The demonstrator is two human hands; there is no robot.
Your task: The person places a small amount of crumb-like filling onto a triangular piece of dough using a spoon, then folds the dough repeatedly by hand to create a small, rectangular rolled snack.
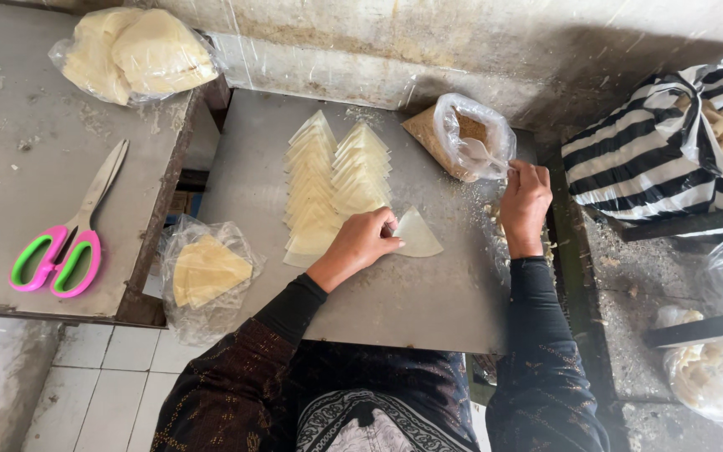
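My left hand (pixel 364 240) pinches a thin, floppy wrapper (pixel 417 233) beside the stack (pixel 336 184); right hand (pixel 525 205) fingers grip the spoon (pixel 480 151) handle.

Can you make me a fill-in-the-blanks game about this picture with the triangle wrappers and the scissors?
1. The left hand touches a wrapper sheet shaped like a ____.
2. The right hand reaches into a clear plastic ____ of brown filling.
3. The scissors have pink and ____ handles.
4. The folded wrappers lie on the metal table in ____ rows.

Missing words: triangle; bag; green; two
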